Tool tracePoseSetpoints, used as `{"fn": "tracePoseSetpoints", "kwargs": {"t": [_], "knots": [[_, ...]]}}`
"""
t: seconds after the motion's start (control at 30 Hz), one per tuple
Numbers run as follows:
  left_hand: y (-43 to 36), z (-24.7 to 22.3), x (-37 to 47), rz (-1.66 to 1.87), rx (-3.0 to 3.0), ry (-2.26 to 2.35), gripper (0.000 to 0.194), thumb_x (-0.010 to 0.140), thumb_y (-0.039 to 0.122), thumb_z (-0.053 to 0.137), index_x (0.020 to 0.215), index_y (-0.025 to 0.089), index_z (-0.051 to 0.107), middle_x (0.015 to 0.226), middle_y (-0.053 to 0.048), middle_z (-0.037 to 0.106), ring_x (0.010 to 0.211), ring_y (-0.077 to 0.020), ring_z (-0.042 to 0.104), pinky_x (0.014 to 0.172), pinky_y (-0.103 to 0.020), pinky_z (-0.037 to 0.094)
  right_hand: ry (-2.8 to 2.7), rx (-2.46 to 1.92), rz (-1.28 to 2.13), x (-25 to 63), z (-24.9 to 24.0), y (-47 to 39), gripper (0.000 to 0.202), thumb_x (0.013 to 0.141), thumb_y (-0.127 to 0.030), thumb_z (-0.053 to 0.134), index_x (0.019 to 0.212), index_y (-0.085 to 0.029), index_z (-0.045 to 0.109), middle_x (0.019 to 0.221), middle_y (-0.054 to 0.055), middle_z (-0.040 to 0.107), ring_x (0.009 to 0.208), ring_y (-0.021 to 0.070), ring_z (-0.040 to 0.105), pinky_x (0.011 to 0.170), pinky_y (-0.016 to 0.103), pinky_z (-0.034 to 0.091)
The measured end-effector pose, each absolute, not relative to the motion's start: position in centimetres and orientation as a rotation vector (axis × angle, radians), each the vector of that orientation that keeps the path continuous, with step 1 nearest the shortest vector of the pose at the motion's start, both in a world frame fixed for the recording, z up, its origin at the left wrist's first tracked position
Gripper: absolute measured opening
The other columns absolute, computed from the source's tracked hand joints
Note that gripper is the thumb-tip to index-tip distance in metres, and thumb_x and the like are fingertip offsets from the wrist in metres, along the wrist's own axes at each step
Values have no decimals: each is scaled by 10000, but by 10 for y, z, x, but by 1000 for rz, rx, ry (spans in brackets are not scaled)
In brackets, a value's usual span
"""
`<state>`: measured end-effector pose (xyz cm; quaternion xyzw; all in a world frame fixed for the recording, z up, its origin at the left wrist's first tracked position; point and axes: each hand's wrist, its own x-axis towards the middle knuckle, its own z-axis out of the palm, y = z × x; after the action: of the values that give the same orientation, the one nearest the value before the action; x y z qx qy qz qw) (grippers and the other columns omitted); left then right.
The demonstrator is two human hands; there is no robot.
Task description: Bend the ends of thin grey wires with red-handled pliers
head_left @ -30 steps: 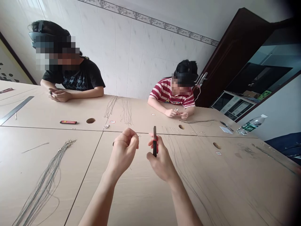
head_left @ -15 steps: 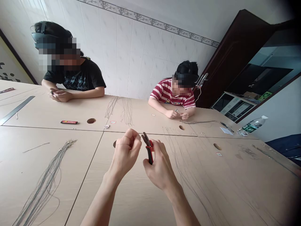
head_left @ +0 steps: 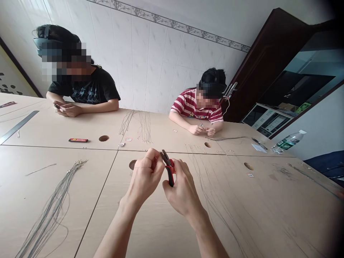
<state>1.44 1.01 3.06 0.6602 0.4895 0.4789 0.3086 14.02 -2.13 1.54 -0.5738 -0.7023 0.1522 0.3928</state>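
My left hand (head_left: 147,173) is closed in a pinch near the middle of the view, with a thin cord looped across its fingers. My right hand (head_left: 182,186) is wrapped round pliers (head_left: 169,168) with red and black handles. The dark jaws point up and to the left, slightly apart, and their tips are at the fingertips of my left hand. Whatever small piece lies between the fingertips and the jaws is too small to make out.
A bundle of grey cords (head_left: 57,197) lies left on the table (head_left: 129,229); more thin cords (head_left: 228,200) spread right. Across sit a person in black (head_left: 94,86) and a person in stripes (head_left: 185,107). A red-black box (head_left: 78,140) and a bottle (head_left: 288,142) lie farther off.
My left hand has moved slightly right, closing the small gap to the plier jaws. The pliers in my right hand have shifted very slightly left.
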Motion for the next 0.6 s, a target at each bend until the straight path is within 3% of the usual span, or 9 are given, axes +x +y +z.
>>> {"fn": "tracePoseSetpoints", "kwargs": {"t": [0.17, 0.33, 0.6], "knots": [[9, 30, 15, 1276, 1750, 1282, 141, 859, 194, 442, 728, 222, 401, 576, 62, 493, 484, -90, 376, 468, -216, 304, -1771, -1462, 380, 140, 15, -20, 294, 692, -49, 490, 941, -206, 493, 881, 46, 567, 846, 236, 521, 732, 387, 472], [11, 26, 15, 1292, 1764, 1293, 145, 852, 194, 447, 722, 225, 393, 555, 75, 476, 462, -86, 313, 446, -217, 278, -1768, -1468, 368, 140, 15, -19, 250, 695, -50, 463, 886, -208, 492, 796, 21, 556, 750, 206, 521, 638, 319, 434], [13, 24, 15, 1298, 1779, 1295, 148, 859, 187, 439, 719, 220, 404, 570, 72, 478, 466, -81, 336, 460, -216, 283, -1741, -1441, 389, 140, 12, -19, 200, 696, -62, 434, 819, -217, 465, 714, -5, 539, 646, 171, 504, 567, 273, 369]]}}
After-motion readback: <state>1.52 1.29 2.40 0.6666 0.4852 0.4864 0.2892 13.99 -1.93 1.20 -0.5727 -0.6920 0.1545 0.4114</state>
